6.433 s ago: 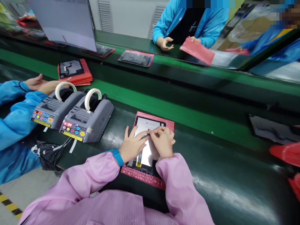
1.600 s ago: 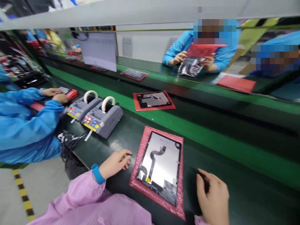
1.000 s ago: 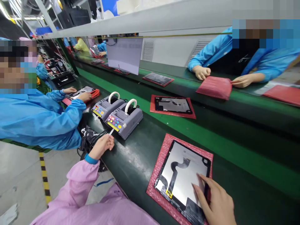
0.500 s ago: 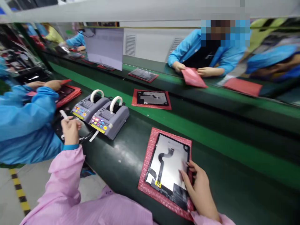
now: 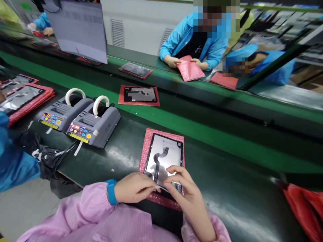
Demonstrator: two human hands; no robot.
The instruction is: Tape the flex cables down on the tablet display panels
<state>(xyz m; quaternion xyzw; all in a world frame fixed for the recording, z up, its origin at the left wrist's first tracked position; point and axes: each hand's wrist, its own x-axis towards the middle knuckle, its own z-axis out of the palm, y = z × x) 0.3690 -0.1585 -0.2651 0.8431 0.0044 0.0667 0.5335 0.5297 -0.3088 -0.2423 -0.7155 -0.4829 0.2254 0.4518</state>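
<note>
A tablet screen panel (image 5: pixel 171 154) with a silver back and a dark curved flex cable lies on a pink bubble-wrap bag (image 5: pixel 144 151) before me. Over its lower edge, my left hand (image 5: pixel 136 187), with a blue wristband, pinches one end of a short strip of white tape (image 5: pixel 161 188). Opposite it, my right hand (image 5: pixel 185 188) has thumb and index finger closed at the strip's other end, its remaining fingers curved above the panel. Both hands hide the panel's lower part.
Two grey tape dispensers (image 5: pixel 93 124) with white rolls stand left on the green bench. A second panel (image 5: pixel 141 94) on a red bag lies further back. At far left is a stack of bagged panels (image 5: pixel 22 97); red bags (image 5: pixel 305 208) lie right. Across, a person holds a pink bag (image 5: pixel 189 69).
My left hand has come from beside the dispensers to the panel with the tape strip. My right hand has moved from the panel's right edge to the strip. The view has turned right.
</note>
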